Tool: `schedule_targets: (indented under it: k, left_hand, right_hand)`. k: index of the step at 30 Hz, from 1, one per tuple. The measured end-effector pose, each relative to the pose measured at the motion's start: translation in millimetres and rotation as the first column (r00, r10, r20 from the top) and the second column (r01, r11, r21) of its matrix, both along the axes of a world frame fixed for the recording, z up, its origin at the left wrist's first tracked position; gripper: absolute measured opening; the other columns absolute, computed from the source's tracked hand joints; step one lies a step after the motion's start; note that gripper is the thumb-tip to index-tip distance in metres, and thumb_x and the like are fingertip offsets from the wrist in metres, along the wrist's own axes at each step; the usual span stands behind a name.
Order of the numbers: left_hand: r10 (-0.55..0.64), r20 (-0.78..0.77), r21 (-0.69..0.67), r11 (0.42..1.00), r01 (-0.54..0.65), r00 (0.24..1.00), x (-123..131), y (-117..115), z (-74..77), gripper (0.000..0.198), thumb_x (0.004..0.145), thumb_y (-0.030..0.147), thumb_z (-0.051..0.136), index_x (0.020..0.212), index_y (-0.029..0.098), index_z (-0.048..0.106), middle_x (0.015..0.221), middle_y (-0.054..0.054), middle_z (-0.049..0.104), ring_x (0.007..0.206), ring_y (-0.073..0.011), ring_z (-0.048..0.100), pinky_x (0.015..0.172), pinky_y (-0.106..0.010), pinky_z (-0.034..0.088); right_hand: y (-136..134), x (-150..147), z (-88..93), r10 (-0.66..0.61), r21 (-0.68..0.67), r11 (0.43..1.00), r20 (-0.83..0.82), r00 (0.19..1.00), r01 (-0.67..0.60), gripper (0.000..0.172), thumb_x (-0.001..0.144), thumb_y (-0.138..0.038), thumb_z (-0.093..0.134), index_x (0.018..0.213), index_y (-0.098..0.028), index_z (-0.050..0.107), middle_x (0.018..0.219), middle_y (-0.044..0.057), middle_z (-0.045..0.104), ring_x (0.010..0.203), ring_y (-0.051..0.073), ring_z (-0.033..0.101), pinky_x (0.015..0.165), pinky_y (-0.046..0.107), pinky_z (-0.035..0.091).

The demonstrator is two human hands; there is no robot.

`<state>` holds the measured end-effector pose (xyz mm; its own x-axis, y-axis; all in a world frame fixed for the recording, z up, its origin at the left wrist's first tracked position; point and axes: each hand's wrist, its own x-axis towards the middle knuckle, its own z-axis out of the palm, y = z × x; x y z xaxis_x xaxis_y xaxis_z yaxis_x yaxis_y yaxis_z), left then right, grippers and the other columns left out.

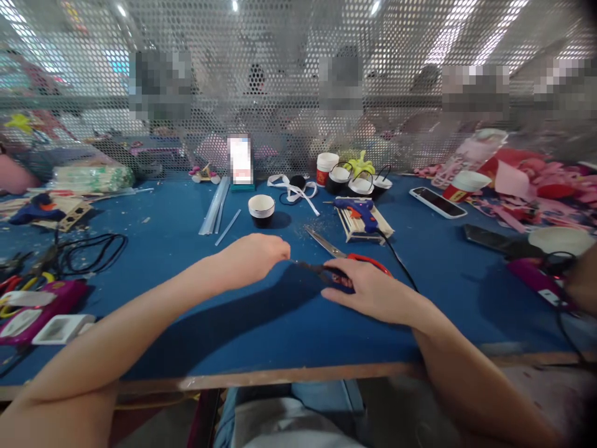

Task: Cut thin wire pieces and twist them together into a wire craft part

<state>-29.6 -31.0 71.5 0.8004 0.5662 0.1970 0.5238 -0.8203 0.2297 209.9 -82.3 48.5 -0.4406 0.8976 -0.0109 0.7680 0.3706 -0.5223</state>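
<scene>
Our left hand (254, 256) pinches one end of a dark strip (310, 267), left of the red-handled scissors (347, 254); our right hand (373, 292) grasps its other end just before them.

"What's on the blue table (177, 292)?"

"Start from the glue gun (355, 207). It rests on a slatted wooden stand (369, 229), its black cord trailing off towards the front edge."

"And around it?"

"Red-handled scissors (347, 254) lie just in front. To its left stands a small white cup (262, 208), and further left is a bundle of clear sticks (215, 208). Behind it there's a cluster of tubs (354, 177), and a white ribbon (293, 186) behind and to the left. To its right lies a phone (437, 202), and far to its left a looped black cable (93, 249)."
</scene>
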Motion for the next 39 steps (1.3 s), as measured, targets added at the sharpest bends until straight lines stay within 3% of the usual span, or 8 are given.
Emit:
schedule_targets:
  k: [3, 6, 9, 12, 29, 32, 35, 39]
  left_hand:
    - [0.192, 0.275, -0.402, 0.913, -0.069, 0.942, 4.4, 6.3, -8.7, 0.017, 0.084, 0.020, 0.042, 0.087, 0.017, 0.058, 0.066, 0.000, 0.057, 0.058, -0.0092, 0.052, 0.055, -0.021, 0.041]
    - [0.356, 0.501, -0.682, 0.724, 0.107, 0.789, 16.4, 7.4, -23.1, 0.024, 0.087, 0.033, 0.041, 0.097, 0.018, 0.056, 0.056, 0.004, 0.042, 0.045, -0.0057, 0.036, 0.042, -0.018, 0.029]
    - [0.464, 0.515, -0.806, 0.548, 0.223, 0.721, 27.9, 4.2, -35.1, 0.027, 0.085, 0.037, 0.046, 0.100, 0.018, 0.058, 0.054, 0.005, 0.035, 0.041, -0.0033, 0.025, 0.038, -0.017, 0.020]
    - [0.494, 0.511, -0.831, 0.494, 0.257, 0.704, 32.9, 1.1, -40.7, 0.026, 0.082, 0.038, 0.051, 0.096, 0.018, 0.060, 0.052, 0.006, 0.035, 0.041, -0.0029, 0.026, 0.037, -0.017, 0.019]
    - [0.464, 0.475, -0.793, 0.594, 0.136, 0.748, 32.4, -3.6, -41.5, 0.027, 0.084, 0.036, 0.045, 0.096, 0.015, 0.058, 0.052, 0.006, 0.043, 0.037, -0.0038, 0.041, 0.037, -0.017, 0.032]
    - [0.427, 0.485, -0.756, 0.644, 0.120, 0.763, 33.8, -4.6, -40.3, 0.025, 0.083, 0.033, 0.047, 0.097, 0.014, 0.056, 0.056, 0.005, 0.046, 0.042, -0.0048, 0.046, 0.040, -0.017, 0.036]
    - [0.457, 0.546, -0.690, 0.721, 0.067, 0.702, 38.3, -4.6, -38.8, 0.025, 0.079, 0.034, 0.054, 0.098, 0.016, 0.052, 0.065, 0.004, 0.050, 0.047, -0.0057, 0.051, 0.044, -0.018, 0.040]
    - [0.488, 0.605, -0.611, 0.791, -0.025, 0.629, 46.0, -4.7, -37.6, 0.021, 0.079, 0.035, 0.055, 0.077, 0.015, 0.050, 0.052, 0.006, 0.046, 0.043, -0.0045, 0.044, 0.042, -0.017, 0.034]
  right_hand:
    - [5.7, 4.8, 3.7, -0.155, 0.092, 0.982, -0.080, 0.985, 0.162, 0.043, 0.080, -0.049, 0.050, 0.109, -0.019, 0.054, 0.101, 0.008, 0.063, 0.087, 0.022, 0.060, 0.072, 0.032, 0.046]
    - [8.8, 4.5, 3.1, -0.205, 0.106, 0.969, -0.143, 0.968, 0.221, 0.042, 0.081, -0.049, 0.049, 0.110, -0.018, 0.052, 0.099, 0.008, 0.064, 0.086, 0.022, 0.061, 0.072, 0.032, 0.047]
    - [9.7, 0.4, -3.2, -0.183, 0.129, 0.970, -0.165, 0.969, 0.205, 0.041, 0.081, -0.048, 0.050, 0.110, -0.019, 0.052, 0.099, 0.007, 0.064, 0.087, 0.022, 0.061, 0.072, 0.032, 0.047]
    - [10.2, -3.3, -10.4, -0.180, 0.163, 0.964, -0.173, 0.968, 0.208, 0.040, 0.080, -0.049, 0.051, 0.106, -0.019, 0.053, 0.096, 0.007, 0.065, 0.084, 0.022, 0.061, 0.071, 0.032, 0.047]
    - [10.5, -5.0, -12.8, -0.196, 0.249, 0.942, -0.130, 0.972, 0.223, 0.038, 0.081, -0.048, 0.050, 0.101, -0.017, 0.055, 0.089, 0.008, 0.066, 0.076, 0.020, 0.061, 0.065, 0.031, 0.045]
    - [10.1, -5.5, -14.2, -0.205, 0.254, 0.939, -0.129, 0.970, 0.232, 0.037, 0.082, -0.047, 0.049, 0.101, -0.016, 0.056, 0.089, 0.008, 0.067, 0.078, 0.022, 0.062, 0.065, 0.031, 0.046]
    - [9.5, -8.7, -14.6, -0.211, 0.280, 0.930, -0.117, 0.970, 0.236, 0.035, 0.082, -0.044, 0.050, 0.100, -0.016, 0.057, 0.088, 0.008, 0.068, 0.077, 0.022, 0.064, 0.065, 0.030, 0.046]
    - [8.2, -13.6, -13.7, -0.236, 0.292, 0.921, -0.106, 0.966, 0.258, 0.034, 0.081, -0.042, 0.052, 0.100, -0.014, 0.058, 0.087, 0.009, 0.068, 0.076, 0.023, 0.064, 0.064, 0.030, 0.046]
